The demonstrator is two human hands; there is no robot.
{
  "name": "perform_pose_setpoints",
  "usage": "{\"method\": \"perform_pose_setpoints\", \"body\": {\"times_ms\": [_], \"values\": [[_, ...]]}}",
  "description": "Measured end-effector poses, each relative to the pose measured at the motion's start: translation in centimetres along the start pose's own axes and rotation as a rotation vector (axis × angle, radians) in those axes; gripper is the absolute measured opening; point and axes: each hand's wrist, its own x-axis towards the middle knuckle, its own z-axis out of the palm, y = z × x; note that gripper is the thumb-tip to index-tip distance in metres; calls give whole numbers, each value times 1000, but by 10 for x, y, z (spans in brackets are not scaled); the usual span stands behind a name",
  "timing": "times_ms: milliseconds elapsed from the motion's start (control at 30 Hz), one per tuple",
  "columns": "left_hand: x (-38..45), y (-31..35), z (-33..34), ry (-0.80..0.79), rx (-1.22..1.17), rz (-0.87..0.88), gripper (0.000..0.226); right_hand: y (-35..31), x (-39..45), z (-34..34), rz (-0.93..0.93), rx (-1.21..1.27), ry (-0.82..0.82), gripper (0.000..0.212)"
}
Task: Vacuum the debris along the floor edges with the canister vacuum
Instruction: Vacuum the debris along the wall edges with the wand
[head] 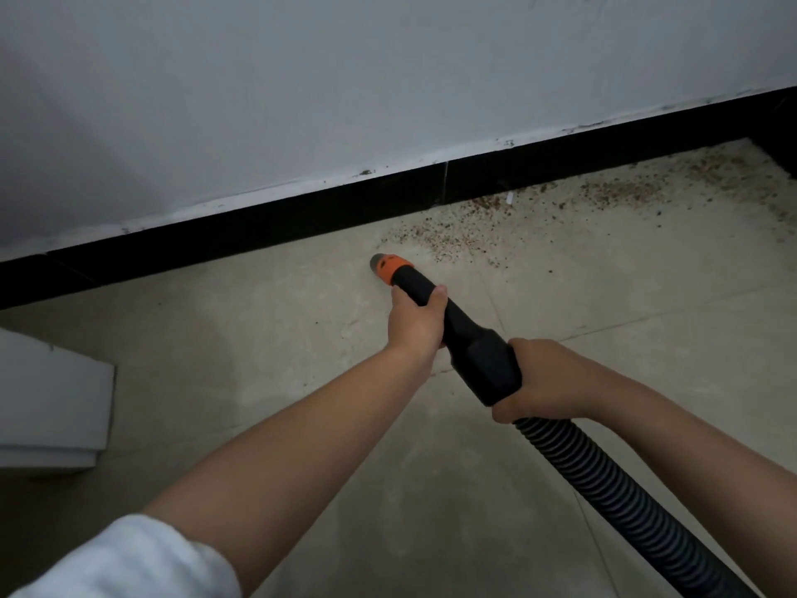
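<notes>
Fingers (437, 295) of the left hand (416, 323) and right hand (545, 377) are clamping the black vacuum wand (465, 334), its orange-collared nozzle (386, 266) nearing scattered brown debris (453, 237) beside the black baseboard (258, 228), where hasty sweeping is risking flicking crumbs outward.

Nozzle (435, 308): matt black plastic, orange plastic collar. Hose (625, 498): ribbed black plastic, slight sheen. Floor (258, 381): pale matt tile, smooth, dusty. Skirting (258, 226): glossy black. Wall (302, 79): matt white paint. Sleeve (129, 558): white cloth.
</notes>
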Motion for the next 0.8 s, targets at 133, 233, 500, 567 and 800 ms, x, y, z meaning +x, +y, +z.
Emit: {"method": "perform_pose_setpoints", "body": {"times_ms": [133,233,500,567,800], "values": [[-3,-6,-25,125,4,40,63,-10,15,11,-86,49,-43,41],[-4,-7,-54,173,26,120,69,-24,29,29,-160,115,-21,46],[7,-8,-148,404,-34,114,56,-117,63,53,-315,163,-126,43],[10,-10,-170,480,-46,103,55,-140,71,63,-323,162,-155,43],[24,-20,-220,591,-38,88,51,-190,90,92,-331,143,-200,45]]}}
